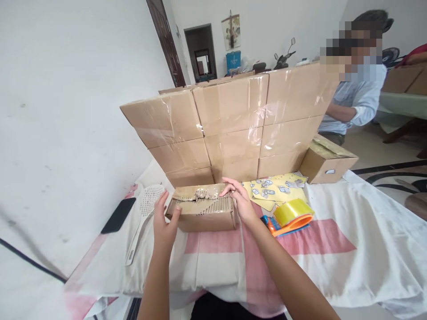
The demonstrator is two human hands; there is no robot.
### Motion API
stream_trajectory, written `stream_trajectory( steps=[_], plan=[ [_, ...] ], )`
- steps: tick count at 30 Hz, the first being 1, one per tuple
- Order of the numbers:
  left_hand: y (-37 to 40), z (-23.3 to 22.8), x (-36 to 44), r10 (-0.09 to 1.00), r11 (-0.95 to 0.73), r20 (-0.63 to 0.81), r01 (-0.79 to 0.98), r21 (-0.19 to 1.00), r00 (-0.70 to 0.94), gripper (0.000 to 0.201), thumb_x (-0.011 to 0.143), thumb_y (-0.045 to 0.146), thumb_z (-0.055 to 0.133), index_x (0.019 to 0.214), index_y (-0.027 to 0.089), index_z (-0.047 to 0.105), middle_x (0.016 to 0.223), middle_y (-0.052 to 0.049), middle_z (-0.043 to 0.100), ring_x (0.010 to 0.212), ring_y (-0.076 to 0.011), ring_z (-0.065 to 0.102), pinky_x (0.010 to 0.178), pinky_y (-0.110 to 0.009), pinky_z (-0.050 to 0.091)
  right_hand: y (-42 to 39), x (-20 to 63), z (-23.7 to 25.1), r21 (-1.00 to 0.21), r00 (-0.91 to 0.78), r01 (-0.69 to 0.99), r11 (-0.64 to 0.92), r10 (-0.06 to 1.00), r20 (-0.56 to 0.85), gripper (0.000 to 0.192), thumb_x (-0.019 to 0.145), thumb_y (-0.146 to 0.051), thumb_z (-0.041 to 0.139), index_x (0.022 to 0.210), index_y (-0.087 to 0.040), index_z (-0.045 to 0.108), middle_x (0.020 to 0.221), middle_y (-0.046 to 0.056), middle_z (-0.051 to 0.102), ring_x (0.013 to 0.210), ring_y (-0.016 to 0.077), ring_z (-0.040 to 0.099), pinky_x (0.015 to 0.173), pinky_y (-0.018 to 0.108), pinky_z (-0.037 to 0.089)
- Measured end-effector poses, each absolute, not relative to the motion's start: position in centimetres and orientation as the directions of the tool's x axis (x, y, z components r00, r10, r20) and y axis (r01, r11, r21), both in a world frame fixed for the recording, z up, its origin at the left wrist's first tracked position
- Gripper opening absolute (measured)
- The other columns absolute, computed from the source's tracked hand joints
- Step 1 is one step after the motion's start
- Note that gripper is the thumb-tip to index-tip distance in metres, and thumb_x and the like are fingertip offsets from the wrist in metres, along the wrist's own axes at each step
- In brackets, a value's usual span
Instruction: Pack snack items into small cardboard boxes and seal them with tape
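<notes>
A small cardboard box (207, 222) sits on the cloth-covered table in front of me, with torn, corrugated edges showing along its taped top. My left hand (167, 220) grips its left end, the thumb at the top edge and the fingers around the side. At the opposite end, my right hand (240, 202) holds the top right corner, its fingertips resting on the top. Behind the box rises a wall of taped cardboard boxes (233, 106). Right of my right hand lies an orange and blue tape dispenser (292, 226) with a roll of yellowish tape (292, 211).
A white slotted spatula (150, 204) and a black phone (118, 215) lie at the left, near the wall. Yellow printed sheets (275, 190) lie behind the dispenser. Another cardboard box (328, 162) stands at the right. A person (353, 102) is beyond the stacked boxes.
</notes>
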State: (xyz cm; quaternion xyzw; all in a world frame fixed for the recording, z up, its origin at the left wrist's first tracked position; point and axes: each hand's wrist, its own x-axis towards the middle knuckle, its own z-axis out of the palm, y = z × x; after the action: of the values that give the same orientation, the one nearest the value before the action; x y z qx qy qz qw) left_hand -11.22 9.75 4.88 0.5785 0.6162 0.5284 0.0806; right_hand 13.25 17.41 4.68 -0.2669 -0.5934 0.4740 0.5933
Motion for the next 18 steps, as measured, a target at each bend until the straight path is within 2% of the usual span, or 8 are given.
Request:
stream_trajectory(
  steps=[1, 3, 5, 8, 10, 14, 16, 18],
  plan=[
    [9.6, 5.4, -10.6, 0.804, -0.263, 0.567, 0.751, 0.606, -0.176, 0.049, 0.092, 0.04, 0.061, 0.141, 0.032, 0.055, 0.154, -0.007, 0.051, 0.145, -0.0315, 0.043, 0.122, -0.054, 0.027, 17.3, 13.4, 4.7, -0.886, -0.165, -0.221, 0.407, 0.88, 0.445, 0.046, 0.085, -0.022, 0.046, 0.128, -0.024, 0.063, 0.083, 0.0, 0.071, 0.098, 0.022, 0.064, 0.106, 0.041, 0.042],
    [9.3, 6.4, -8.9, 0.847, -0.339, 0.517, 0.877, 0.341, 0.126, 0.047, 0.091, 0.042, 0.064, 0.137, 0.037, 0.059, 0.152, -0.005, 0.054, 0.147, -0.0345, 0.039, 0.124, -0.063, 0.007, 17.1, 13.5, 4.7, -0.893, -0.186, -0.165, 0.418, 0.876, 0.444, 0.043, 0.087, -0.025, 0.046, 0.127, -0.023, 0.063, 0.086, 0.001, 0.07, 0.095, 0.0218, 0.065, 0.102, 0.041, 0.045],
    [9.1, 7.2, -7.1, 0.88, -0.375, 0.39, 0.901, 0.216, 0.273, 0.054, 0.088, 0.043, 0.066, 0.141, 0.039, 0.056, 0.155, -0.004, 0.051, 0.148, -0.038, 0.036, 0.122, -0.068, 0.0, 16.9, 13.8, 4.8, -0.884, -0.197, -0.098, 0.457, 0.862, 0.468, 0.04, 0.092, -0.029, 0.048, 0.129, -0.024, 0.061, 0.094, 0.003, 0.072, 0.102, 0.0223, 0.065, 0.103, 0.041, 0.045],
    [9.0, 7.8, -5.2, 0.913, -0.332, 0.311, 0.924, 0.192, 0.263, 0.058, 0.087, 0.036, 0.066, 0.143, 0.035, 0.054, 0.158, -0.005, 0.046, 0.149, -0.0409, 0.033, 0.119, -0.071, 0.013, 16.2, 14.7, 5.9, -0.837, -0.13, 0.021, 0.547, 0.831, 0.54, 0.046, 0.092, -0.03, 0.056, 0.138, -0.027, 0.056, 0.124, 0.006, 0.07, 0.124, 0.0232, 0.058, 0.114, 0.044, 0.037],
    [9.0, 8.2, -4.7, 0.929, -0.306, 0.279, 0.931, 0.201, 0.245, 0.055, 0.087, 0.032, 0.065, 0.141, 0.034, 0.056, 0.158, -0.005, 0.046, 0.149, -0.0421, 0.033, 0.116, -0.072, 0.02, 15.0, 15.8, 7.2, -0.811, 0.018, 0.061, 0.582, 0.812, 0.584, 0.047, 0.091, -0.028, 0.06, 0.137, -0.027, 0.055, 0.134, 0.007, 0.065, 0.13, 0.023, 0.054, 0.116, 0.044, 0.035],
    [9.0, 8.8, -4.2, 0.948, -0.272, 0.229, 0.933, 0.235, 0.219, 0.045, 0.084, 0.033, 0.068, 0.129, 0.029, 0.064, 0.157, -0.007, 0.046, 0.147, -0.0459, 0.035, 0.113, -0.077, 0.022, 11.8, 18.9, 9.0, -0.764, 0.55, -0.001, 0.645, 0.639, 0.538, 0.028, 0.089, -0.025, 0.057, 0.116, -0.022, 0.063, 0.109, 0.005, 0.07, 0.109, 0.0209, 0.065, 0.104, 0.042, 0.045],
    [9.0, 8.9, -3.9, 0.948, -0.265, 0.243, 0.932, 0.248, 0.205, 0.043, 0.082, 0.033, 0.071, 0.124, 0.027, 0.066, 0.156, -0.009, 0.048, 0.146, -0.0474, 0.035, 0.113, -0.077, 0.021, 10.4, 20.7, 8.4, -0.748, 0.802, -0.016, 0.663, 0.455, 0.386, 0.017, 0.085, -0.023, 0.054, 0.1, -0.021, 0.062, 0.093, 0.002, 0.066, 0.094, 0.0176, 0.066, 0.095, 0.037, 0.048],
    [8.9, 8.7, -3.6, 0.937, -0.273, 0.293, 0.926, 0.261, 0.193, 0.048, 0.082, 0.031, 0.071, 0.129, 0.028, 0.062, 0.153, -0.01, 0.051, 0.146, -0.0468, 0.035, 0.113, -0.077, 0.02, 9.3, 22.3, 6.8, -0.788, 0.916, -0.048, 0.614, 0.342, 0.211, 0.007, 0.08, -0.021, 0.051, 0.087, -0.022, 0.055, 0.079, -0.003, 0.055, 0.076, 0.014, 0.061, 0.08, 0.031, 0.049]
  ],
)
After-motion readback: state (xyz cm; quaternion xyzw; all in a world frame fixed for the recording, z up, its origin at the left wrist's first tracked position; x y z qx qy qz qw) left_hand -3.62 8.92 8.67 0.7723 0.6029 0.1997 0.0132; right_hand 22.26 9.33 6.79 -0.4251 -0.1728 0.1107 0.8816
